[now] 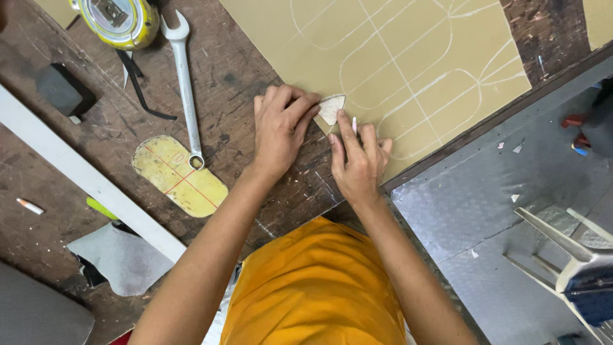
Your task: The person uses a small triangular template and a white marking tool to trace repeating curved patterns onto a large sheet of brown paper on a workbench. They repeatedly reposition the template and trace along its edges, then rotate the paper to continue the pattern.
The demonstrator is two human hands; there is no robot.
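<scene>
The left hand [281, 128] lies flat near the centre of the frame, fingers pressed together and laid on a small pale wedge-shaped template piece [331, 109], pinning it against a large tan sheet of material marked with white chalk outlines [408, 57]. Just beside it, the right hand [359, 160] is curled, its fingers pinching a short white stick of chalk [354, 123] whose tip sits at the lower right edge of the template piece. The right hand rests on the lower edge of the tan sheet, which fills the upper middle and upper right of the frame and lies on a dark, scratched wooden worktable [236, 70].

Left of the hands, well apart from them, a long silver combination spanner [185, 83] lies on the table, its ring end resting on a flat yellow sole-shaped pattern with red lines [179, 176]. At the upper left sits a yellow tape measure [121, 20] with a black strap. A white strip [83, 176] runs diagonally across the left side. Near the left edge lies a small white stub with an orange tip [29, 206], and a grey scrap of material [121, 255] lies at the lower left. The person's orange shirt [313, 287] fills the bottom centre. On the lower right, a grey textured metal floor [485, 211] shows beneath the table edge.
</scene>
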